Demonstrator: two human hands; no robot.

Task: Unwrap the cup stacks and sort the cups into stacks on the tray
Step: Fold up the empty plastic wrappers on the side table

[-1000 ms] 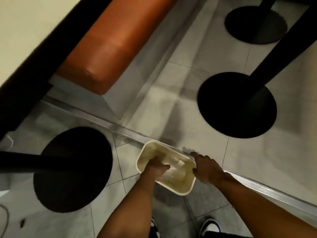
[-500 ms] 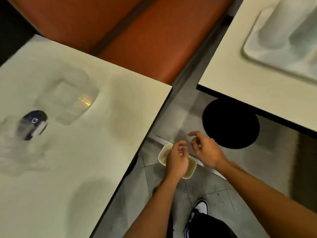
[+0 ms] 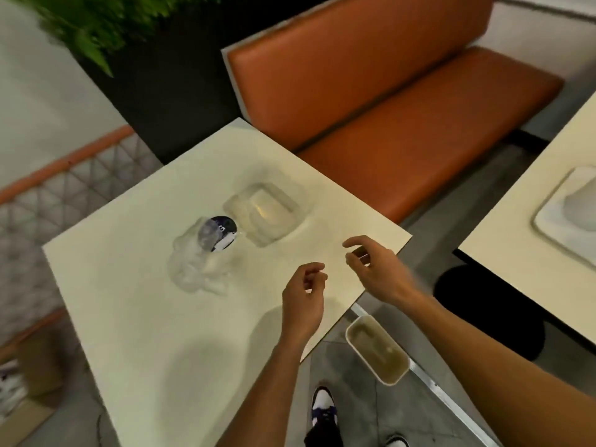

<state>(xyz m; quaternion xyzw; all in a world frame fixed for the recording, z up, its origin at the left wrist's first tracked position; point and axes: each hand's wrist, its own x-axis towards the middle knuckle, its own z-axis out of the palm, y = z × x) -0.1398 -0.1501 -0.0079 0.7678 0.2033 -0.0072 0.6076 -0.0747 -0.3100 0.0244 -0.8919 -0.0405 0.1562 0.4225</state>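
**Head view: two bare hands above the desk corner**

We see a cream desk [image 3: 135, 333] carrying a blurred clear plastic bundle [image 3: 196, 269] with a dark round label [image 3: 221, 232] at its far end. Just beside it is a clear square-cornered piece [image 3: 267, 214]. The blur keeps us from telling cups from wrapping. Behind the desk stands an orange seat [image 3: 403, 108], with a green plant [image 3: 96, 21] at far left. On the floor by the desk's corner sits a pale bin [image 3: 377, 350], near a shoe [image 3: 323, 403]. A second desk [image 3: 509, 246] at right bears the tray [image 3: 548, 217], which holds a pale shape [image 3: 580, 201] cut by the frame edge.

Only bare desk surface lies between our hands and the bundle. The left hand [image 3: 303, 295] hovers over the near right corner, fingers curled loosely toward the thumb, gripping nothing. The right hand [image 3: 377, 269] hangs beside it, apart, its fingers [image 3: 354, 241] half curled and spread, holding nothing.
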